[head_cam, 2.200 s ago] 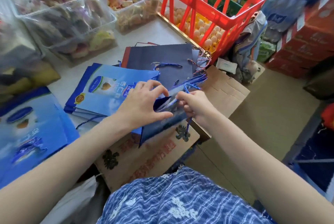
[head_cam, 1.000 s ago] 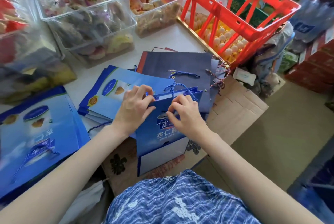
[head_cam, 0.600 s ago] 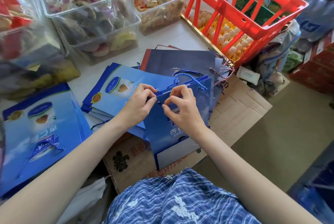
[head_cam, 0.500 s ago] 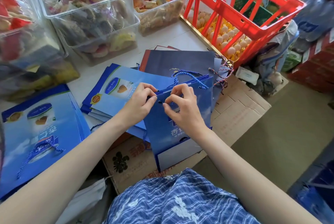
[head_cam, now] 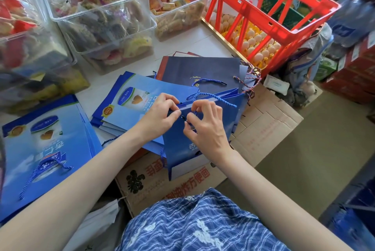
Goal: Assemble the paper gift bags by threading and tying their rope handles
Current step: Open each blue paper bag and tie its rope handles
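Blue gift bag unmoved since before, left hand grip still pinching its rim, right hand pinching rope end

Bare forearms, no sleeves, blue-and-white plaid garment with white motifs

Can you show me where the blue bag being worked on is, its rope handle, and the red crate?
blue bag (head_cam: 178, 149): head view, on its front panel below the hands.
rope handle (head_cam: 215, 96): head view, on the arc of the loop above the bag's top edge.
red crate (head_cam: 269, 9): head view, on its near top rim.
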The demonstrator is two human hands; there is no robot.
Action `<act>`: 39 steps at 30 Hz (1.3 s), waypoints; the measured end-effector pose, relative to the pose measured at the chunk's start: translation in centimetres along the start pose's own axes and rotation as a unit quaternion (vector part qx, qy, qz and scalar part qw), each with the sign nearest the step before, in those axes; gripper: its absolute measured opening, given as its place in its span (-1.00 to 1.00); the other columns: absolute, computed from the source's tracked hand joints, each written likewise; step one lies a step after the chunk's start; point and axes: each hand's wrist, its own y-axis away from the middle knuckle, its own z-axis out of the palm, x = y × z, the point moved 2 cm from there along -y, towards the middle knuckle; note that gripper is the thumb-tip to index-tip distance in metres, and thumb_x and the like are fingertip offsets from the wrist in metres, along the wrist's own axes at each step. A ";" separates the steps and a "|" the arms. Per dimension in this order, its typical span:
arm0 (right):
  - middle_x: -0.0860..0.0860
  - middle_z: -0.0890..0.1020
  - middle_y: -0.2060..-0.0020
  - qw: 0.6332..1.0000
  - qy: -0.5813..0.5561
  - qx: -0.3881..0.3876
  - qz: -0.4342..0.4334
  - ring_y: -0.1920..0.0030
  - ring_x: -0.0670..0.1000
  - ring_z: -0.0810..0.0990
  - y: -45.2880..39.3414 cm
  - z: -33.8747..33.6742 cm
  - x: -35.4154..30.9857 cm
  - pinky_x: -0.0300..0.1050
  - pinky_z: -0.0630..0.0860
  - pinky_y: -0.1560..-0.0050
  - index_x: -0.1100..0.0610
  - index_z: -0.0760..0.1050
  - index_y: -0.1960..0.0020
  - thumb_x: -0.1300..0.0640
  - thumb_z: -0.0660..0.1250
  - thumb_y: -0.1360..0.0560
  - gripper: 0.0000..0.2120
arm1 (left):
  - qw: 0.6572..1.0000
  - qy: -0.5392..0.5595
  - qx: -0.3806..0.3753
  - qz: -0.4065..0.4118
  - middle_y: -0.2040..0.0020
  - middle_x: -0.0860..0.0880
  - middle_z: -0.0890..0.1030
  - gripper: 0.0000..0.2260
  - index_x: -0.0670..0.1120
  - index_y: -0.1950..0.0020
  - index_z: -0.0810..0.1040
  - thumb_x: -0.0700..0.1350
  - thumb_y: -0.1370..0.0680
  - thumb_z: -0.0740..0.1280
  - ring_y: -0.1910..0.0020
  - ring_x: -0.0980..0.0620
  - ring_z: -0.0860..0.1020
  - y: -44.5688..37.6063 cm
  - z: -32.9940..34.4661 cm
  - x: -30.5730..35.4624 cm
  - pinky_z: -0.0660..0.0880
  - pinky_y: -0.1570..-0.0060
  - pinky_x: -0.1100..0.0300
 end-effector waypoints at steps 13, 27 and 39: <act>-0.02 0.58 0.13 0.996 0.029 -0.081 -0.016 -0.06 0.04 0.34 -0.7 -0.7 2.2 0.02 0.16 -0.13 0.11 0.51 0.10 -0.14 0.30 -0.38 -0.68 | 0.994 -0.027 -0.076 0.067 -0.11 0.18 0.38 -0.82 -0.04 0.20 0.49 0.05 -0.48 0.25 -0.20 0.01 0.26 0.0 -0.3 -0.5 0.12 -0.09 0.43; 0.07 0.60 0.17 0.920 -0.151 -0.356 0.067 0.17 0.03 0.46 -1.2 -1.6 2.7 -0.04 0.40 0.10 0.16 0.62 0.06 0.00 0.38 -0.47 -0.78 | 0.967 -0.183 0.053 0.171 -0.11 -0.06 0.53 -0.84 -0.13 0.28 0.60 -0.04 -0.36 0.41 -0.17 -0.04 0.30 2.2 1.1 -1.7 0.42 -0.01 -0.20; 0.13 0.67 0.04 0.738 -0.336 -0.443 0.383 -0.09 0.17 0.58 -2.3 -2.9 2.2 0.07 0.50 -0.12 0.06 0.67 0.09 0.08 0.41 -0.45 -0.90 | 0.880 -0.305 0.147 0.333 -0.04 -0.02 0.36 -0.82 -0.10 0.18 0.60 -0.04 -0.51 0.29 0.00 -0.05 0.32 3.9 1.7 0.2 0.25 -0.03 0.11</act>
